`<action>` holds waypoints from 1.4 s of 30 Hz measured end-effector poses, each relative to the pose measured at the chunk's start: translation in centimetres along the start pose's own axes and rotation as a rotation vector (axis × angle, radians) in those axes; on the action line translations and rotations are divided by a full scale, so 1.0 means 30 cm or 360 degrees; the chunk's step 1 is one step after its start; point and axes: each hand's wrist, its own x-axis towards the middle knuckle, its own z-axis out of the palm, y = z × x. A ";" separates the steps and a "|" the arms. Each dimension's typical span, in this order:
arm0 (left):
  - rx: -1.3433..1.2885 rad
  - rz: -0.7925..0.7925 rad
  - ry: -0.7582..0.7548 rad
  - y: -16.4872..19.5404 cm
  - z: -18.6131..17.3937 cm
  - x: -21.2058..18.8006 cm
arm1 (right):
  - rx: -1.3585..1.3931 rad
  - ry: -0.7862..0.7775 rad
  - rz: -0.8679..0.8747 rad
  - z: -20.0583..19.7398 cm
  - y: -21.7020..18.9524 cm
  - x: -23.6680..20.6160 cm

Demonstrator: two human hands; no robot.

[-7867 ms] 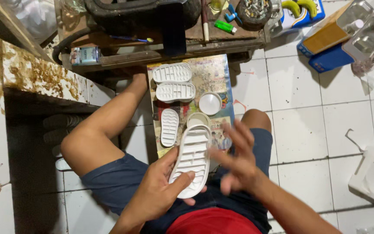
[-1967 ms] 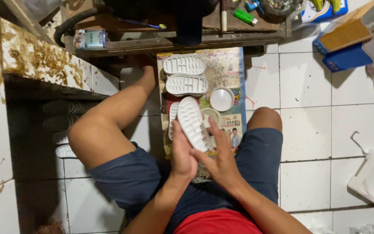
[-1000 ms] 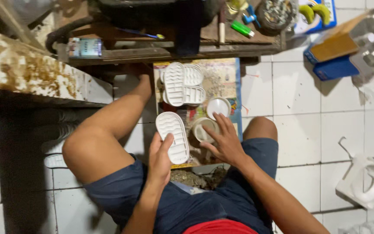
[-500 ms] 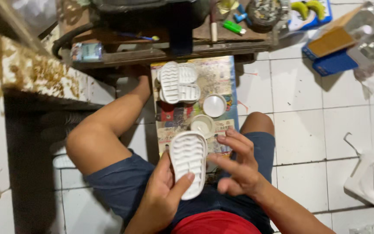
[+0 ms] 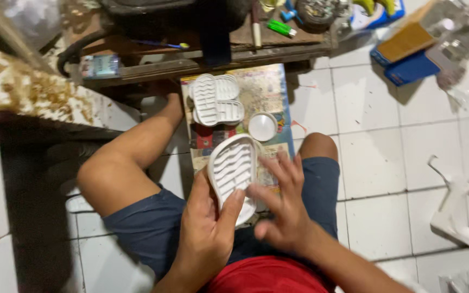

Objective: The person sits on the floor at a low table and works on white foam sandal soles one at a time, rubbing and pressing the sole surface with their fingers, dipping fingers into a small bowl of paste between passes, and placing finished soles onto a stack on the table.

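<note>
Left grip [image 5: 207,228] around white ridged sole [image 5: 233,172], right hand [image 5: 280,203] spread open just beside its edge

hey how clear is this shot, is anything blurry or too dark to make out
Head view: the right hand is smeared by motion blur, while the left hand and the white ridged shoe sole it holds are only slightly soft; the white floor tiles are evenly lit without harsh glare; the recess under the stained ledge at left is in deep shadow, its contents unreadable.
</note>
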 end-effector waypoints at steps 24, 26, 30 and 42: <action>-0.0991 -0.0317 0.0406 -0.148 -0.201 0.021 | -0.0310 -0.0444 -0.0097 0.207 0.479 -0.090; -0.0792 -0.0320 0.0237 -0.143 -0.178 0.016 | -0.0293 -0.0447 -0.0027 0.151 0.424 -0.086; -0.0209 -0.0469 0.0007 -0.113 -0.130 -0.033 | 0.0246 -0.0069 -0.0090 0.035 0.230 -0.072; 0.0099 -0.0470 -0.0312 0.021 -0.038 -0.039 | 0.0339 0.0166 -0.0089 -0.040 0.024 0.037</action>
